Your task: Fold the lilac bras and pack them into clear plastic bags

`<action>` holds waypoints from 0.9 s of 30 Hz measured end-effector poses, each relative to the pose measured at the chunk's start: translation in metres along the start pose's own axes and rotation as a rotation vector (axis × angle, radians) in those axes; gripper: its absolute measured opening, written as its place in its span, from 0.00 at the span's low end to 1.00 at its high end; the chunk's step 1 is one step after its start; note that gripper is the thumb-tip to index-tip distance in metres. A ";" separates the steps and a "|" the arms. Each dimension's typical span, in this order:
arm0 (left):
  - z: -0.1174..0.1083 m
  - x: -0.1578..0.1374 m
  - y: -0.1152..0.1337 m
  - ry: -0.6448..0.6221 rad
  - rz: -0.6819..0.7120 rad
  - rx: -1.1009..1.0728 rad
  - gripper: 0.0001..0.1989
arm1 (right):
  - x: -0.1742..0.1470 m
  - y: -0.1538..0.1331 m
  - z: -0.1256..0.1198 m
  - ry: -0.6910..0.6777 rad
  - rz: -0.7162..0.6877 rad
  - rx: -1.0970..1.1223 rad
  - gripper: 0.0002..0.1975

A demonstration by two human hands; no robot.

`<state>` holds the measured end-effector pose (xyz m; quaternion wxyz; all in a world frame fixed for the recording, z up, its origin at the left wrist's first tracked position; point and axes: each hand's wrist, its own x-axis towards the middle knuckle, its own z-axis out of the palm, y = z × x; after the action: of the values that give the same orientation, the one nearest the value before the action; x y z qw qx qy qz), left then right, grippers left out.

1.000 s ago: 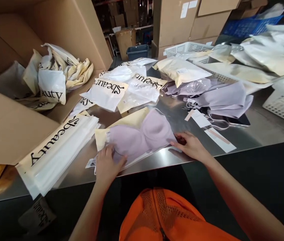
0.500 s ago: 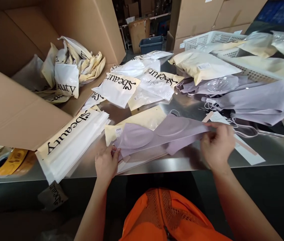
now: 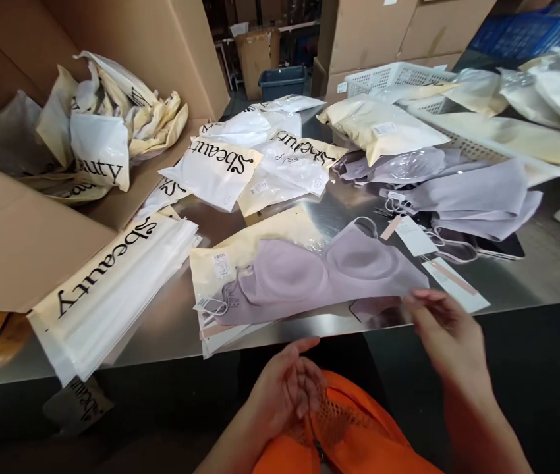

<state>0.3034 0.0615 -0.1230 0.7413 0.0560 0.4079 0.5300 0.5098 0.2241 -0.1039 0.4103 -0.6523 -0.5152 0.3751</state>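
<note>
A mauve bra lies spread, cups up, over a cream-and-clear plastic bag with a barcode label at the steel table's front edge. White tags hang at its left end. My right hand is at the bra's lower right corner, thumb and fingers pinched together at the fabric edge. My left hand is off the bra, in front of my orange vest, its fingers loosely apart and nothing in them. White and pink card tags lie right of the bra.
A stack of flat printed bags lies left, beside a large carton containing filled bags. More packed bags sit behind the bra. Mauve garments, a dark flat object and white baskets are at right.
My left hand has let go of the bra's left end and drawn back toward my body. The bra now lies flatter, its cups facing up. My right hand has come lower, nearer the table edge.
</note>
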 end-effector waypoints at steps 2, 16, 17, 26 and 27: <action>0.004 0.008 -0.004 -0.071 -0.036 -0.136 0.33 | -0.013 -0.005 0.004 -0.222 0.222 0.315 0.26; 0.039 0.042 0.039 0.250 0.213 -0.536 0.28 | 0.013 -0.038 0.057 -0.298 0.719 1.175 0.14; 0.036 0.041 0.046 0.303 0.267 -0.538 0.24 | 0.019 -0.037 0.055 -0.315 0.722 1.156 0.15; 0.008 0.006 0.116 0.551 0.616 -0.404 0.07 | 0.068 -0.034 0.054 -0.355 0.591 1.105 0.12; 0.005 -0.001 0.125 0.538 0.661 -0.363 0.07 | 0.077 -0.036 0.056 -0.318 0.553 1.106 0.11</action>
<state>0.2140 0.1169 -0.0548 0.3982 -0.0871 0.4468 0.7964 0.4603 0.3127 -0.0972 0.4929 -0.3895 -0.1125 0.7699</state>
